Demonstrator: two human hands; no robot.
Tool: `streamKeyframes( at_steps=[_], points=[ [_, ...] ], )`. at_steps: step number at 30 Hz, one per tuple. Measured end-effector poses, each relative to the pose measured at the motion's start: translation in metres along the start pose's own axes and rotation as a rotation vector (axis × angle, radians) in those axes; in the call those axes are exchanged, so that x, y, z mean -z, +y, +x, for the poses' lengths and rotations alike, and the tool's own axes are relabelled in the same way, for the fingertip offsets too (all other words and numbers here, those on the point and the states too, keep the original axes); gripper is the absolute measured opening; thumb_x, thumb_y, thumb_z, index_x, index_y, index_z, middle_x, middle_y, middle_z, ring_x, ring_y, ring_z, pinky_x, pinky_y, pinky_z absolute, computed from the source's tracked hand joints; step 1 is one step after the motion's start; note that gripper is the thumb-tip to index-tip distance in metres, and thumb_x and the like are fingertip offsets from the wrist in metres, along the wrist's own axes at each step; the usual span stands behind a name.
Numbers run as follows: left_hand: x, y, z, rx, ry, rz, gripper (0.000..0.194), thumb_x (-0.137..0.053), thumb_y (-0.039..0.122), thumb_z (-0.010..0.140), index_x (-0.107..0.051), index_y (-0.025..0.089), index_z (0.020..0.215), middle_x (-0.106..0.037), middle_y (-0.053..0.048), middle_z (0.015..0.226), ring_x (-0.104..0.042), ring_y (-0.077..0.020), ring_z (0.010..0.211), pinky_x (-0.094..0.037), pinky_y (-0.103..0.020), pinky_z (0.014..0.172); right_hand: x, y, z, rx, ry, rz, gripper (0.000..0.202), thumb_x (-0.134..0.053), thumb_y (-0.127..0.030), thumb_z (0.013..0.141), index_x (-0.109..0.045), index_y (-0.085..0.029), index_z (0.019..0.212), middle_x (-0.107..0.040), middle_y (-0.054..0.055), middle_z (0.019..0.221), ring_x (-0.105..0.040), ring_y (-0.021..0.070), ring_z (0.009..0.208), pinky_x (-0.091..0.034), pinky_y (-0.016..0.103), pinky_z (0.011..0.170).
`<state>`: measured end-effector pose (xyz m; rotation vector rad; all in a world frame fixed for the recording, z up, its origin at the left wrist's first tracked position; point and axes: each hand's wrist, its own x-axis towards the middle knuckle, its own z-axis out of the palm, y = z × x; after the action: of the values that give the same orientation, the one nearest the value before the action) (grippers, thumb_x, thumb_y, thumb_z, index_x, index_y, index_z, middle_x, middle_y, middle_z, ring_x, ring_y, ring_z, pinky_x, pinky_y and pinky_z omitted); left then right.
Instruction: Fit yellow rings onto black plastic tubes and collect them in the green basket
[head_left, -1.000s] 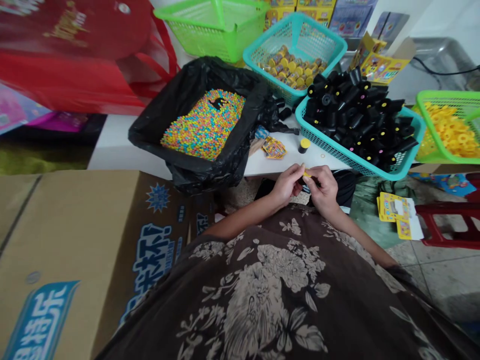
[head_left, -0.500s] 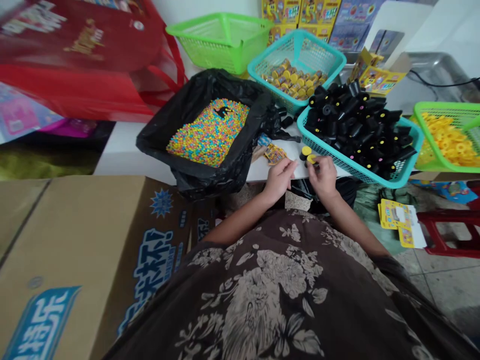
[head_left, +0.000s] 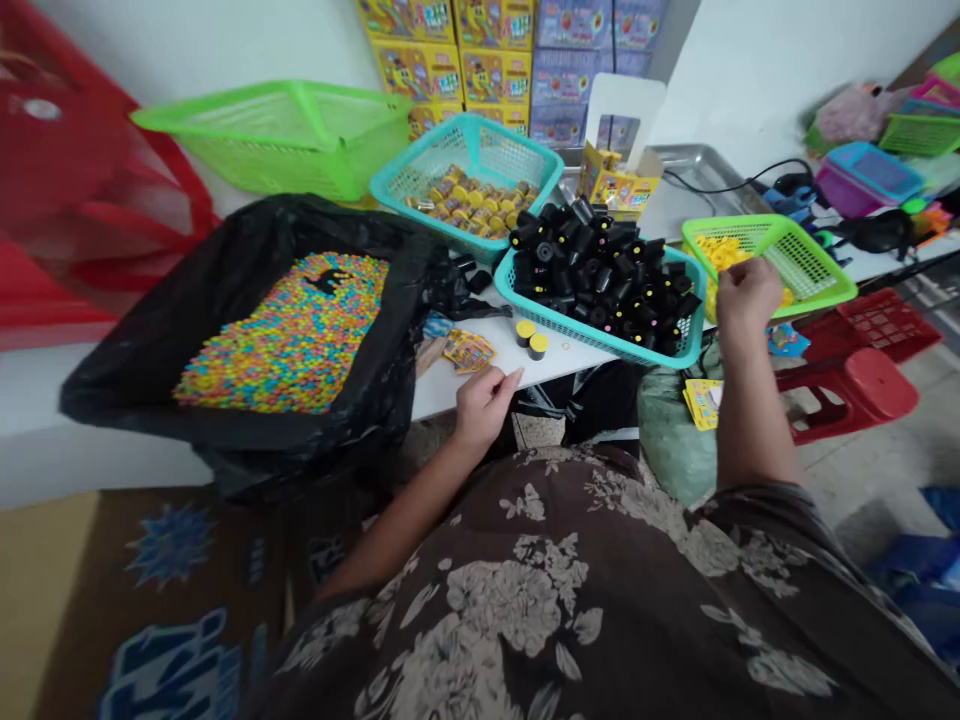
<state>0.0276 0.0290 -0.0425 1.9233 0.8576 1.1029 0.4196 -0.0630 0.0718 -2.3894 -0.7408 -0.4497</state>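
- A white wall (head_left: 757, 80) stands behind a white worktop (head_left: 577, 366); yellow boxes (head_left: 420, 72) and purple boxes (head_left: 570, 75) are stacked along its back edge.
- The left hand (head_left: 480, 405) is at the front edge, fingers curled, thumb beside the forefinger; whether it grips anything I cannot tell.
- The right hand (head_left: 750, 290) is at the green basket (head_left: 817, 282) toward the right end, fingers bent down over the yellow rings (head_left: 724, 250); whether they pinch one I cannot tell.
- Two capped cups (head_left: 538, 353) stand upright side by side near the front edge, beyond the left hand, black with yellow tops.
- Sachets (head_left: 469, 352) lie just left of them.
- Right of the cups, a teal basket (head_left: 592, 335) is heaped with black cones (head_left: 600, 265), its near side by the front edge.
- Behind it, another teal basket (head_left: 386, 180) holds small yellow-topped tubs (head_left: 480, 205).
- Further left, a black bag (head_left: 142, 340) lies open around coloured beads (head_left: 300, 340).
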Motion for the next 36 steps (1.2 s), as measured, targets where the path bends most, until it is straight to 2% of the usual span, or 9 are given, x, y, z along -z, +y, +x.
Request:
streamKeyframes(
  at_steps=[3, 6, 10, 14, 22, 27, 30, 33, 36],
  points=[
    [-0.003, 0.001, -0.001, -0.025, 0.012, 0.004, 0.048, -0.062, 0.043, 0.096, -0.041, 0.021, 0.059, -0.041, 0.003, 0.057, -0.04, -0.0116, 0.058, -0.035, -0.028, 0.061, 0.003, 0.017, 0.057, -0.189, -0.21, -0.185, 0.017, -0.067, -0.016, 0.082, -0.06, -0.023, 0.068, -0.068, 0.012, 0.082, -0.065, 0.0309, 0.094, -0.048, 0.048, 0.09],
    [-0.004, 0.0, -0.002, -0.004, 0.019, 0.013, 0.039, -0.063, 0.042, 0.095, -0.051, 0.021, 0.065, -0.048, 0.003, 0.06, -0.044, -0.0118, 0.059, -0.038, -0.027, 0.061, 0.004, 0.014, 0.069, -0.164, -0.239, -0.203, 0.014, -0.07, -0.018, 0.085, -0.064, -0.021, 0.072, -0.072, 0.014, 0.086, -0.064, 0.0276, 0.09, -0.046, 0.044, 0.086],
    [-0.006, -0.004, -0.001, 0.024, 0.022, 0.034, 0.031, -0.064, 0.041, 0.094, -0.058, 0.021, 0.072, -0.055, 0.003, 0.064, -0.048, -0.0123, 0.06, -0.039, -0.026, 0.062, 0.001, -0.009, 0.043, 0.188, -0.199, 0.004, 0.021, -0.061, -0.035, 0.096, -0.072, -0.02, 0.089, -0.076, 0.013, 0.1, -0.065, 0.0244, 0.09, -0.048, 0.039, 0.083],
    [-0.008, -0.008, 0.002, 0.016, -0.018, 0.04, 0.035, -0.064, 0.041, 0.096, -0.056, 0.021, 0.069, -0.052, 0.003, 0.062, -0.048, -0.0124, 0.06, -0.039, -0.027, 0.062, -0.006, -0.039, 0.012, 0.626, -0.606, -0.095, 0.027, -0.073, -0.048, 0.086, -0.079, -0.023, 0.095, -0.078, 0.008, 0.098, -0.069, 0.0256, 0.089, -0.049, 0.036, 0.076],
    [-0.009, -0.012, 0.003, -0.024, -0.021, 0.042, 0.035, -0.065, 0.037, 0.097, -0.053, 0.021, 0.068, -0.051, 0.002, 0.063, -0.048, -0.0138, 0.062, -0.04, -0.028, 0.065, -0.005, -0.068, -0.015, 0.692, -0.671, -0.563, 0.033, -0.073, -0.052, 0.085, -0.075, -0.02, 0.089, -0.076, 0.013, 0.085, -0.072, 0.0327, 0.088, -0.05, 0.039, 0.072],
    [-0.012, -0.012, 0.005, -0.004, 0.002, 0.007, 0.037, -0.066, 0.039, 0.096, -0.052, 0.021, 0.067, -0.052, 0.002, 0.066, -0.049, -0.0144, 0.065, -0.04, -0.028, 0.067, -0.015, -0.047, -0.013, 0.723, -0.569, -0.303, 0.05, -0.093, -0.041, 0.061, -0.045, -0.027, 0.058, -0.049, 0.002, 0.054, -0.068, 0.0345, 0.069, -0.054, 0.052, 0.068],
    [-0.015, -0.013, 0.007, 0.034, 0.001, -0.02, 0.037, -0.067, 0.041, 0.095, -0.053, 0.021, 0.068, -0.051, 0.002, 0.066, -0.048, -0.0149, 0.066, -0.039, -0.028, 0.068, -0.007, -0.051, -0.012, 0.662, -0.464, -0.053, 0.048, -0.092, -0.045, 0.062, -0.047, -0.029, 0.062, -0.045, 0.001, 0.055, -0.068, 0.0363, 0.069, -0.055, 0.059, 0.07],
    [-0.018, -0.013, 0.008, 0.059, -0.015, -0.045, 0.035, -0.066, 0.041, 0.096, -0.054, 0.021, 0.069, -0.051, 0.002, 0.066, -0.048, -0.0148, 0.066, -0.038, -0.028, 0.068, 0.01, -0.086, -0.025, 0.478, -0.445, 0.296, 0.034, -0.086, -0.053, 0.069, -0.062, -0.033, 0.081, -0.059, 0.003, 0.069, -0.069, 0.0318, 0.069, -0.058, 0.058, 0.072],
    [-0.02, -0.011, 0.009, 0.044, -0.028, -0.046, 0.033, -0.068, 0.036, 0.096, -0.054, 0.02, 0.07, -0.053, 0.002, 0.068, -0.049, -0.0144, 0.068, -0.038, -0.027, 0.069, 0.013, -0.15, -0.058, 0.346, -0.738, 0.768, 0.04, -0.088, -0.049, 0.065, -0.069, -0.032, 0.096, -0.07, 0.003, 0.08, -0.069, 0.0258, 0.065, -0.061, 0.05, 0.065]
  ],
)
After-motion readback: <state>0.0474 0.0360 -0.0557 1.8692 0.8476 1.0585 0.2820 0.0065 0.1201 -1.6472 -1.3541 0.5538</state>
